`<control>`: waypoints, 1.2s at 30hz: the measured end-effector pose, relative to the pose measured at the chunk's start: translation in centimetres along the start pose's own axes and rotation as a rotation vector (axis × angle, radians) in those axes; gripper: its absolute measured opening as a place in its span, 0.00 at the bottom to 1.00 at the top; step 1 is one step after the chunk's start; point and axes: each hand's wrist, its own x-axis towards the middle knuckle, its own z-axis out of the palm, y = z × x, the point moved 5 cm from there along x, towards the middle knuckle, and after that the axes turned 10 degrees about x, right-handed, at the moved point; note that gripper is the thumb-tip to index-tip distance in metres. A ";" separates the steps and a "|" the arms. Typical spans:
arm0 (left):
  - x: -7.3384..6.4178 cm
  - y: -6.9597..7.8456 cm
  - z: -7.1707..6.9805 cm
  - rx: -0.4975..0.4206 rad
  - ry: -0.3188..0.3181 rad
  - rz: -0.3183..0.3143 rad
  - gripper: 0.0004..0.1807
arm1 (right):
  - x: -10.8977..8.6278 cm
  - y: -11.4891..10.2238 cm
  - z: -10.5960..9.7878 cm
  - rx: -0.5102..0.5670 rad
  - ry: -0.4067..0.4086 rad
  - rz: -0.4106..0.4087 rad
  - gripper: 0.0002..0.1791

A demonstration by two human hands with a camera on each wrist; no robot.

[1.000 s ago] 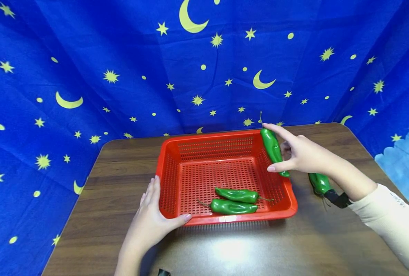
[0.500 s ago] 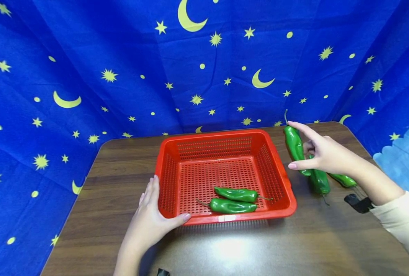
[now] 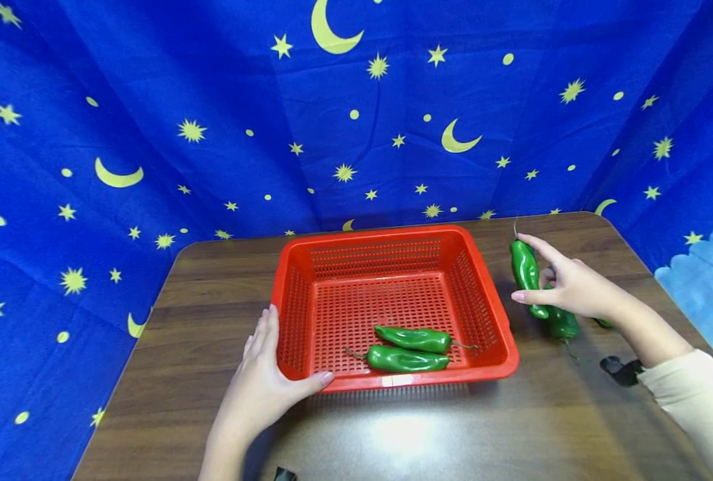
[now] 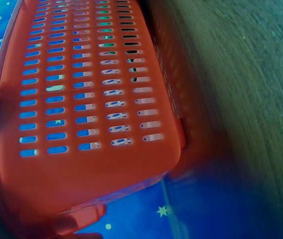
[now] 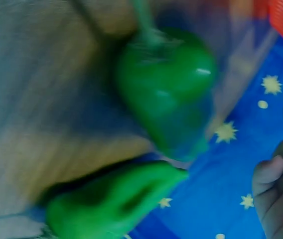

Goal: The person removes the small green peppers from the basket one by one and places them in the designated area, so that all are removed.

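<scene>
My right hand (image 3: 579, 284) holds a long green pepper (image 3: 523, 267) between thumb and fingers, low over the table to the right of the red perforated basket (image 3: 395, 381). Beneath that hand lies another green pepper (image 3: 563, 325), partly hidden. A sliver of one more pepper (image 3: 603, 322) shows past the wrist. Two such peppers lie on the table in the right wrist view, a rounder-looking one (image 5: 166, 74) and one beside it (image 5: 111, 204). At the basket's near left corner rests my left hand (image 3: 260, 381), fingers straight along the outer wall, thumb on the front rim.
Inside the basket two green peppers, a rear one (image 3: 413, 339) and a front one (image 3: 407, 359), lie along the front wall. The wooden table (image 3: 212, 287) ends at a blue cloth (image 3: 224, 100) with stars and moons.
The right hand has carried its pepper from the basket's right rim out to the right, then lowered it toward the peppers on the table. The left hand and basket stay in place.
</scene>
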 end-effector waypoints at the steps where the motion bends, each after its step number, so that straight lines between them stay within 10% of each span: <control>1: 0.0 0.0 0.0 0.000 0.003 0.001 0.76 | 0.0 0.4 0.1 -0.023 -0.003 0.014 0.58; 23: 0.1 -0.1 0.0 -0.009 -0.012 -0.007 0.76 | 0.7 3.4 2.5 -0.536 -0.087 0.091 0.66; 36: 0.2 -0.3 0.2 -0.015 -0.035 -0.020 0.77 | 0.8 2.0 1.0 -0.558 -0.064 0.142 0.66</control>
